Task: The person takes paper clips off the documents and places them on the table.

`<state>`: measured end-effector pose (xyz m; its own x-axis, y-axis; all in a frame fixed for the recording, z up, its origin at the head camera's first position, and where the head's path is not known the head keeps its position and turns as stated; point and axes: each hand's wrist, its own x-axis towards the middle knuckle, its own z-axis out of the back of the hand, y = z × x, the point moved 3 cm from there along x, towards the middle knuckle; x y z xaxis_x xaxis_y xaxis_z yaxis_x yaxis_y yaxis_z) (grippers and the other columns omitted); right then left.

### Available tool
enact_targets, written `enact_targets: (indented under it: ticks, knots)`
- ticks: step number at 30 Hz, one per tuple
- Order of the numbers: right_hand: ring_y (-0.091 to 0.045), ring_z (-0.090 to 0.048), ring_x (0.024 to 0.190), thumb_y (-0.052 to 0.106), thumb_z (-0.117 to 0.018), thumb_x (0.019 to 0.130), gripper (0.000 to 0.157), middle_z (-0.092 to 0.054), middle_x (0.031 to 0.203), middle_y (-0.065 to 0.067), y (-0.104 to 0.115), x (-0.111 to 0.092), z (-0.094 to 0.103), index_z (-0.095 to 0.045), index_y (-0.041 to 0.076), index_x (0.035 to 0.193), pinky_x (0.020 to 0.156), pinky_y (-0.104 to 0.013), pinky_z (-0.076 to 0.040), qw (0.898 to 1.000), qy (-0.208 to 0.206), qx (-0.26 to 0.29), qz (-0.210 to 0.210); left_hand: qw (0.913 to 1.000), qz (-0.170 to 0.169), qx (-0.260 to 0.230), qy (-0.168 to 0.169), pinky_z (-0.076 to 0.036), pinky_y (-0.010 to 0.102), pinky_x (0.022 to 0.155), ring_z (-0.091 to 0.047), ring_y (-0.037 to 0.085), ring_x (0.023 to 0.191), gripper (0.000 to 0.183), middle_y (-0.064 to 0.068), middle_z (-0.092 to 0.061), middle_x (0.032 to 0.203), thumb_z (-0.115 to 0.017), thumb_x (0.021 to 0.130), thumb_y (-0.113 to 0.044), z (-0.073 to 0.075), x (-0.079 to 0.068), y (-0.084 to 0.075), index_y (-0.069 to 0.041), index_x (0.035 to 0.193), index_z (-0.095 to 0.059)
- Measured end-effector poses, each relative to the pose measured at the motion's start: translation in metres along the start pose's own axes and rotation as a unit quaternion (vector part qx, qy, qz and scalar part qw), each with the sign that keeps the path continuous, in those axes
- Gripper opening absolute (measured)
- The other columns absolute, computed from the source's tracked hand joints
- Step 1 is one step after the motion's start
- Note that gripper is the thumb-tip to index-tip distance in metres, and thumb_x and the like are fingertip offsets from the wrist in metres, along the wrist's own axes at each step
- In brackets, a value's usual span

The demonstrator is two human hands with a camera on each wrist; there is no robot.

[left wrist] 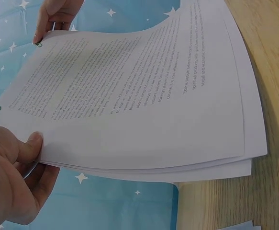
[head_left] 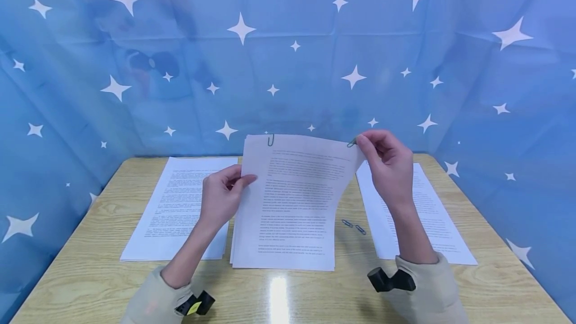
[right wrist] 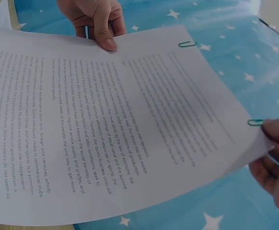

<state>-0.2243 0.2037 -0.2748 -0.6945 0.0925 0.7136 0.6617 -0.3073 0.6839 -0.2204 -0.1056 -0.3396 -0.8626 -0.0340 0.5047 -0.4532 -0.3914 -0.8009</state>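
Note:
Upright above the table is a stack of printed sheets (head_left: 297,199), its edges slightly fanned. My left hand (head_left: 223,194) holds its left edge, thumb in front and fingers behind, as the left wrist view also shows. One green paper clip (head_left: 270,140) sits on the top edge near the left. A second green paper clip (right wrist: 255,122) is on the top edge near the right corner. My right hand (head_left: 388,166) pinches that clip at the corner, its thumb over the clip's end; the sheets bend there.
Two blue paper clips (head_left: 353,226) lie on the wooden table (head_left: 288,294), right of the held stack. Another printed stack (head_left: 180,204) lies at the left and a further one (head_left: 438,224) at the right. A blue star-patterned curtain (head_left: 288,64) hangs behind the table.

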Motion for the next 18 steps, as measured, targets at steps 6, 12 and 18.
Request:
enact_targets:
  ticks: [6,12,18]
  knots:
    - [-0.014,-0.061,0.072,0.001,-0.067,0.096,0.014,-0.069,0.090,-0.001,-0.001,0.001,0.006,-0.067,-0.011,0.103,0.067,-0.018,-0.051,0.999,-0.011,0.036,-0.006,0.9999,0.012,-0.003,-0.002,-0.049,0.021,0.060,-0.067,0.022,0.068,0.011,0.012,-0.075,0.087,-0.077,0.088,-0.001,0.001,0.001,0.000,0.000,0.099,-0.078]
    - [-0.016,-0.063,0.075,-0.001,-0.067,0.095,0.016,-0.070,0.089,-0.004,-0.001,0.003,0.012,-0.066,-0.014,0.104,0.073,-0.019,-0.053,0.997,-0.022,0.069,-0.010,0.9997,0.020,-0.011,-0.003,-0.049,0.021,0.059,-0.067,0.022,0.068,0.010,0.012,-0.076,0.087,-0.078,0.087,-0.001,0.003,0.003,0.003,0.000,0.097,-0.078]
    - [-0.016,-0.067,0.077,0.000,-0.066,0.096,0.018,-0.071,0.088,-0.007,0.001,0.007,0.020,-0.064,-0.017,0.104,0.074,-0.022,-0.054,0.996,-0.029,0.082,0.017,0.9995,0.023,-0.022,-0.006,-0.049,0.019,0.061,-0.069,0.023,0.070,0.010,0.013,-0.076,0.088,-0.077,0.088,-0.003,0.004,0.005,0.005,0.000,0.098,-0.078]
